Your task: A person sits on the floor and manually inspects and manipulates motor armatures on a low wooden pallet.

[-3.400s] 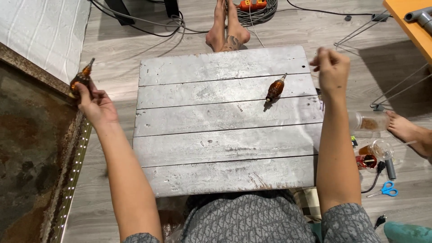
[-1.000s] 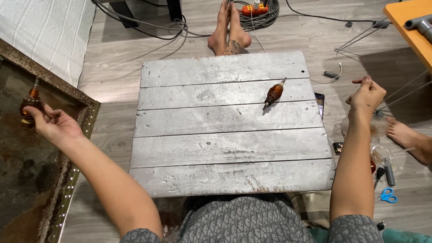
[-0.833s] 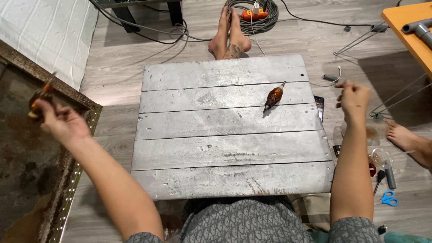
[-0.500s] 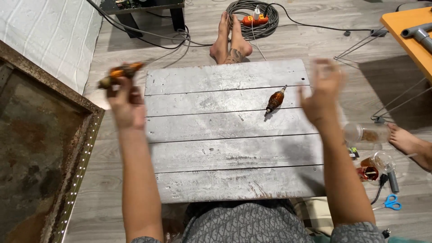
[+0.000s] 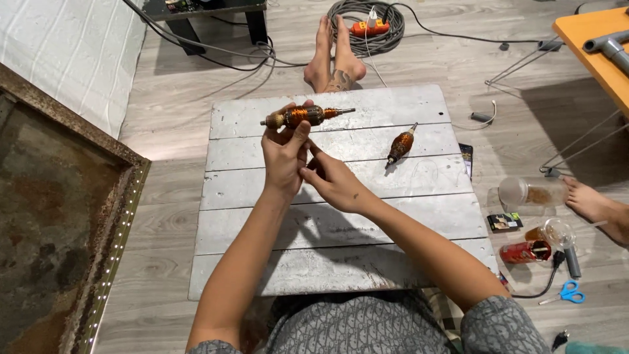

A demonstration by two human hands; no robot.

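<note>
Copper-wound motor armature (image 5: 303, 116) lies crosswise in the left hand (image 5: 284, 157), fingers clamped on it, its long axis nearly level and the thin shaft pointing right, above the far end of the grey plank table (image 5: 341, 255). Right hand (image 5: 333, 181) touches the left, holding nothing visible. Second armature (image 5: 400, 144) lies on the planks, tilted.

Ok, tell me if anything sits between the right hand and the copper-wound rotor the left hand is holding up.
Nothing visible does. The left hand holds the copper-wound rotor by its underside above the grey plank table. The right hand is just below and beside it, fingertips against the left hand. The second rotor lies off to the right, out of the way.
</note>
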